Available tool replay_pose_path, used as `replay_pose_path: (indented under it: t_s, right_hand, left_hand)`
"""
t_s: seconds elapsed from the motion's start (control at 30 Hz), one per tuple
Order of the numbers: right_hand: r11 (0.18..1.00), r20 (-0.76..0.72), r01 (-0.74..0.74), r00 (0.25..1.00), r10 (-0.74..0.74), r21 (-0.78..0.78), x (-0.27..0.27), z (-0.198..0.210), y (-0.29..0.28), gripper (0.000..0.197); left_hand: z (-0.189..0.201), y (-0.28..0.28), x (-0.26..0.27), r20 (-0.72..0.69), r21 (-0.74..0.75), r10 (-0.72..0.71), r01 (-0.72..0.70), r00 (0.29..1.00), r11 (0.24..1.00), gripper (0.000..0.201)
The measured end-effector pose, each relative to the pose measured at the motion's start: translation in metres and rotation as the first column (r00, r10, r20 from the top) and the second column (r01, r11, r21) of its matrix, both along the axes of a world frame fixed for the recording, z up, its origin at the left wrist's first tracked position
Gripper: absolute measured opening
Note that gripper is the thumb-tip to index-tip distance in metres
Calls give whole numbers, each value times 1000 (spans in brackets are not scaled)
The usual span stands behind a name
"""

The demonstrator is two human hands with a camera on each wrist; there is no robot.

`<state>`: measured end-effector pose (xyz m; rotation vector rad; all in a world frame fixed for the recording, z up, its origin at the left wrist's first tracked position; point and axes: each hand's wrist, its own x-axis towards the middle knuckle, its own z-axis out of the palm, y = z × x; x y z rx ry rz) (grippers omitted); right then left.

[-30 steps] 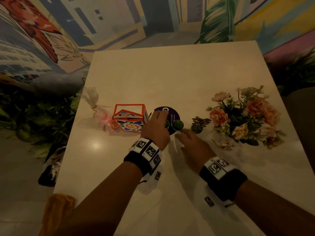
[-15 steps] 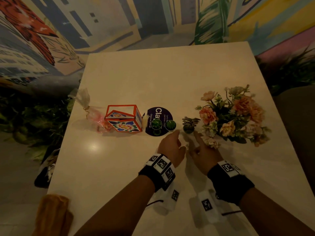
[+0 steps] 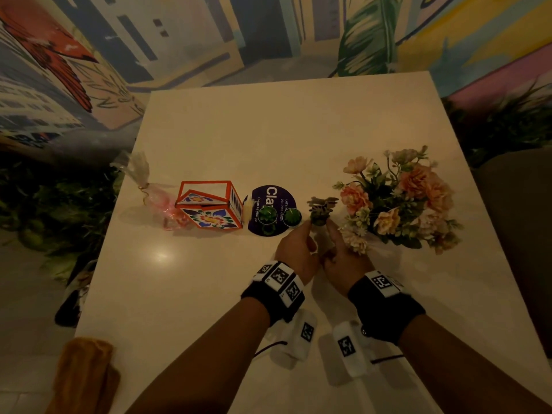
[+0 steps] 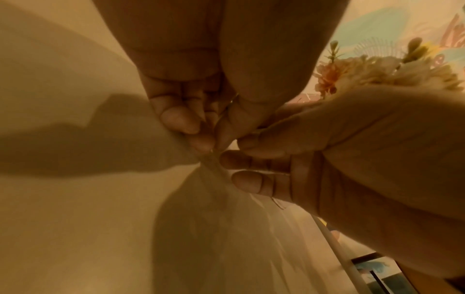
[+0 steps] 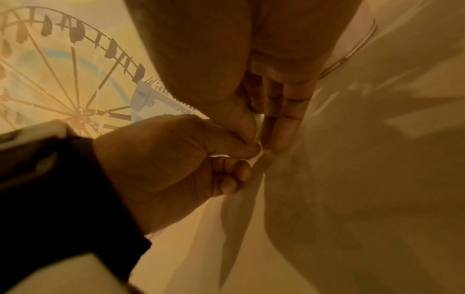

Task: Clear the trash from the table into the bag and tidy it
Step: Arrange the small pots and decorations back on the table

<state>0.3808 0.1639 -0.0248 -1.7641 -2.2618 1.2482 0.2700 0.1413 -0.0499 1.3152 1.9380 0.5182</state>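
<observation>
A small potted succulent (image 3: 322,204) with a pale pot (image 3: 325,239) stands between my two hands, left of the flower bouquet (image 3: 397,201). My left hand (image 3: 295,249) grips the pot from the left with curled fingers. From the right, my right hand (image 3: 343,255) pinches it between thumb and fingers. In the right wrist view a bit of white pot (image 5: 259,123) shows between the right thumb and fingers (image 5: 284,119). In the left wrist view the left fingers (image 4: 176,117) curl close against the right fingers (image 4: 251,159); the pot is almost hidden there.
On the white table (image 3: 268,130), left to right: a cellophane sweet bag (image 3: 158,198), an orange floral box (image 3: 209,207), a purple disc (image 3: 273,192) with two tiny green plants (image 3: 266,215). A dark bag (image 3: 71,300) lies on the floor at left, an orange cloth (image 3: 83,375) near me.
Both hands left the purple disc and its tiny plants, moved right and closed around the small succulent pot from both sides.
</observation>
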Motion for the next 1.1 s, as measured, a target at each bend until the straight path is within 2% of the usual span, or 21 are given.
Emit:
replay_pose_path:
  t_s: [0.17,0.23,0.37,0.4,0.47,0.53,0.63,0.7,0.8,0.87,0.93,0.97,1.03,1.1]
  right_hand:
    - [999,-20,-20,1000,19,-27,16,0,-11,65]
    - [997,-45,-48,998,46,-54,36,4,-21,63]
    - [994,-26,17,999,-20,-104,94,14,-35,29]
    - [994,-17,58,998,-60,-88,107,15,-33,20]
    - [988,-3,153,988,-153,-27,127,14,-23,16]
    - [965,-20,260,966,-259,44,135,16,-6,22]
    - [907,-133,421,897,-420,-22,134,12,20,48]
    - [916,-206,399,894,-397,-33,129,6,34,64]
    - [954,-251,298,923,-291,-12,121,-2,49,78]
    - [960,-247,274,928,-279,-56,115,-4,56,87]
    - [959,-293,253,914,-281,-129,111,-7,62,95]
    - [967,-305,220,919,-250,-128,110,-8,63,93]
    - [973,-303,211,925,-230,-95,110,-9,65,75]
    - [966,-338,239,905,-260,-103,110,-9,67,66]
  left_hand:
    - [-1,-4,-4,9,-32,-9,9,1000,999,67]
    - [-2,-9,-5,-12,-11,-6,6,1000,1000,63]
    - [1,-17,7,-70,24,-86,88,994,996,34]
    - [0,-17,12,-67,28,-101,103,993,994,32]
    - [0,-12,26,-53,22,-93,95,994,995,32]
    - [-2,-5,40,-23,48,-49,50,999,998,30]
    - [-5,3,57,-15,109,-25,26,1000,994,30]
    - [-5,9,63,-13,133,-10,11,1000,991,35]
    - [-3,14,72,36,122,-29,24,999,992,45]
    - [-1,15,76,200,90,43,-62,979,994,45]
    - [-2,19,77,285,82,126,-155,950,985,46]
    - [-3,21,79,280,56,100,-120,955,991,45]
    - [-3,22,81,278,9,48,-52,959,999,44]
    - [-5,22,80,308,-15,168,-171,936,985,43]
